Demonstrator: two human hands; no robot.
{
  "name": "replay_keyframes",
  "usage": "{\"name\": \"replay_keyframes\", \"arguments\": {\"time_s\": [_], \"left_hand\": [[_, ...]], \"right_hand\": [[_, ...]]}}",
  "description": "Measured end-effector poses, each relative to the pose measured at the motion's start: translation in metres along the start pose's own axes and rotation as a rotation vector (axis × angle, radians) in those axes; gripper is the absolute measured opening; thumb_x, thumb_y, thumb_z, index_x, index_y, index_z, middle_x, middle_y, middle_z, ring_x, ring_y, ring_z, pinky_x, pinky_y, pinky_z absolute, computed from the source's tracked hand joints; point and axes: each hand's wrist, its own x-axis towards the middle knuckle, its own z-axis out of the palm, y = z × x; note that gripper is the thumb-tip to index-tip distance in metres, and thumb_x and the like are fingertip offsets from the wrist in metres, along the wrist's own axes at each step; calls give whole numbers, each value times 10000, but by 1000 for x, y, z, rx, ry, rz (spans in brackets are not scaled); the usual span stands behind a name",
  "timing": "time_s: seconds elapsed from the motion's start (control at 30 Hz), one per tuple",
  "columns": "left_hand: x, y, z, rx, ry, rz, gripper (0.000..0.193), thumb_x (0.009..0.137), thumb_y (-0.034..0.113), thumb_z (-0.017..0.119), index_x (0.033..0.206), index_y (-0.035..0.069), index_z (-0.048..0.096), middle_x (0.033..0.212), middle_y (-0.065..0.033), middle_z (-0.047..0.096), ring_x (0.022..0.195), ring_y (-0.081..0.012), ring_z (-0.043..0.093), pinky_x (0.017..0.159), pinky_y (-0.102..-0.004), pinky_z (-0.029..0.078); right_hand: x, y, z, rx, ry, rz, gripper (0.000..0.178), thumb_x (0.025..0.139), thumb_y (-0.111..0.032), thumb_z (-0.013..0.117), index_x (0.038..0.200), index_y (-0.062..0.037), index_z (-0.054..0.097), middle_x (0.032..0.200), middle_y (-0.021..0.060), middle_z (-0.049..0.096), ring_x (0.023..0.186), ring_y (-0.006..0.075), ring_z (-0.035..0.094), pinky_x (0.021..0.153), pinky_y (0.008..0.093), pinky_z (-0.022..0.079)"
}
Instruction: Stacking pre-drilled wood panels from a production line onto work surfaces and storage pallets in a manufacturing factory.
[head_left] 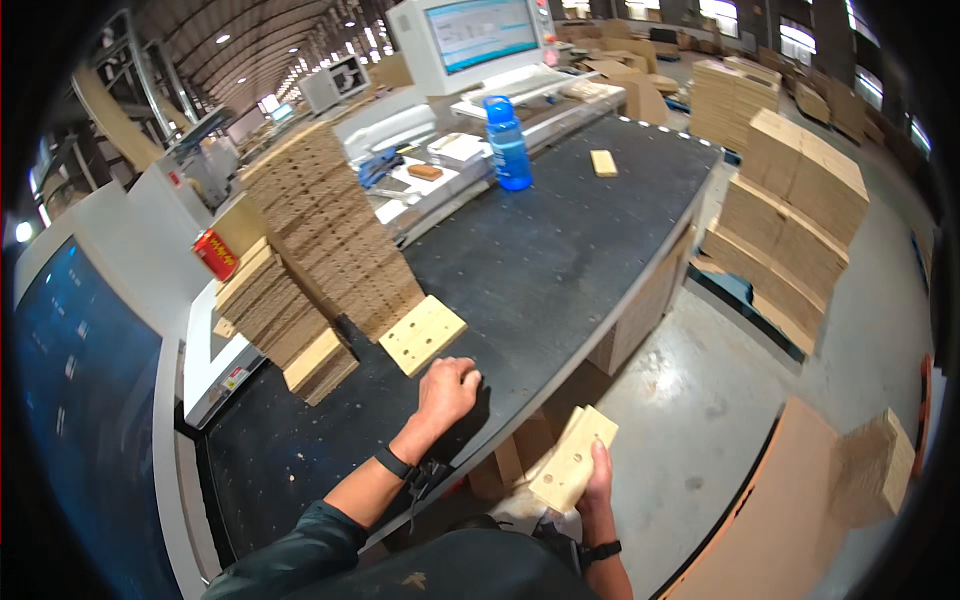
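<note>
In my right hand (597, 478) are small pale wooden boards (573, 462) with drilled holes, at least two stacked together, held off the table's near edge. My left hand (448, 390) is closed, knuckles up, over the black tabletop (530, 270); whatever its fingers may hold is hidden. Just beyond it lies a similar pale board with holes (423, 335), at the foot of a tall stack of boards (330, 220) whose drilled edges face me. A lower stack of boards (275, 305) stands to its left, with a red can (215, 255) on top.
A blue water bottle (508, 145) stands at the table's far side, and a small wood piece (603, 163) lies further right. Behind are a computer monitor (480, 38) and a cluttered white ledge. Stacks of boards (785, 220) stand on the floor at right, near a cardboard sheet (765, 520).
</note>
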Motion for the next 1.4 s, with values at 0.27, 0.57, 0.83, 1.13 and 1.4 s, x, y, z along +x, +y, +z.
{"name": "replay_keyframes", "arguments": {"time_s": [0.27, 0.57, 0.83, 1.13, 1.4], "left_hand": [[27, -117, 2, 327, 69, -36, 469, 881, 327, 667, 1158, -47, 614, 1270, -208, 568, 1210, -376, 500, 993, -496, 402], [-16, -85, 5, 239, -72, 139, 387, 884, 320, 654, 1090, -8, 664, 1191, -205, 578, 1132, -369, 508, 978, -508, 390], [0, -75, 1, 86, -283, -72, 634, 773, 512, 771, 1164, 18, 703, 1246, -182, 581, 1170, -347, 523, 961, -467, 443], [-8, -66, -12, -17, -413, 61, 588, 748, 464, 812, 1104, 6, 712, 1194, -183, 589, 1138, -357, 540, 946, -448, 483], [-25, -33, 1, -11, -425, 137, 562, 789, 452, 777, 1082, -20, 688, 1151, -214, 586, 1111, -377, 553, 911, -480, 495]], "right_hand": [[-14, 10, -16, 54, -66, 88, 557, 1058, -416, 329, 1422, -9, 441, 1291, 155, 607, 1114, 286, 638, 964, 428, 529], [-27, 11, -2, 127, 106, 48, 582, 1018, -413, 469, 1446, -20, 436, 1385, 156, 557, 1223, 323, 576, 1033, 468, 470], [-31, 21, 19, 143, 118, 23, 591, 1023, -425, 475, 1454, -21, 439, 1392, 168, 564, 1237, 338, 569, 1066, 478, 455], [-47, 28, 16, 55, 187, 85, 511, 1012, -404, 516, 1370, -41, 528, 1249, 142, 655, 1093, 302, 657, 957, 473, 538], [-63, 24, 12, 105, 158, 40, 521, 1018, -406, 504, 1400, -52, 512, 1285, 140, 644, 1109, 306, 653, 970, 466, 537]]}}
